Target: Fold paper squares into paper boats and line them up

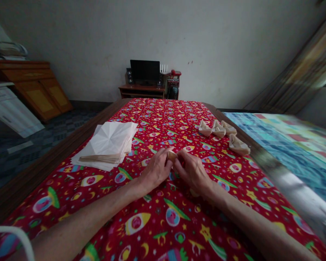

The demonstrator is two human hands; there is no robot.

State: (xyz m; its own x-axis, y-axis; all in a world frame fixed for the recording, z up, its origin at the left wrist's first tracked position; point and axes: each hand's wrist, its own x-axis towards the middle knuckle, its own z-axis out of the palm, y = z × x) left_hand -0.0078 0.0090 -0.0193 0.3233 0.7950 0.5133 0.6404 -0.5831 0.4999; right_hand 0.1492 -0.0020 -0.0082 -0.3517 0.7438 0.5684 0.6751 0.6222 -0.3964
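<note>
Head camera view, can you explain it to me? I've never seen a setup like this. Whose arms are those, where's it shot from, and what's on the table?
There is no machine here. The arms belong to the person wearing the camera on their head, so you look forward and down, much as they do. It is one picture only. The table is covered with a red patterned cloth. On the left lies a stack of creased white paper sheets; on the right sit four boat-shaped folded papers. In the middle, the left hand and right hand pinch a small folded paper between them; the fingers hide much of it. Beyond the table stands a black monitor.
</note>
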